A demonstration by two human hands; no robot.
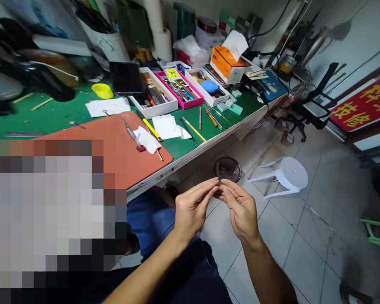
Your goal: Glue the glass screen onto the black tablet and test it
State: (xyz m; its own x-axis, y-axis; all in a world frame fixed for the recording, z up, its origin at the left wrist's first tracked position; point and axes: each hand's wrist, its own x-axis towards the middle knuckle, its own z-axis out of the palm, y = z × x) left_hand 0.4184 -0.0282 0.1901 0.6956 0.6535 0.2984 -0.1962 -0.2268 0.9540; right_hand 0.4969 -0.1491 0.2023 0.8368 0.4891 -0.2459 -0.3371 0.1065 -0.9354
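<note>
Over the tiled floor, beyond the bench edge, my left hand point(194, 207) and my right hand point(242, 209) meet at the fingertips. Both are closed in a pinch. Between them sits a tiny dark piece point(220, 182), too small to name and mostly covered by the fingers. Behind the hands, lower down, stands a dark round bin point(228, 169). The nearest bench items are a tweezers-like metal tool point(131, 133) and a white tissue point(148, 140) on the orange mat point(104, 135).
The green bench point(190, 154) carries a yellow utility knife point(152, 129), a pink tool tray point(180, 88), white trays and an orange tissue box point(228, 63). A white stool point(293, 173) stands right on the floor, an office chair point(315, 101) behind. A blurred-out person point(50, 219) sits at left.
</note>
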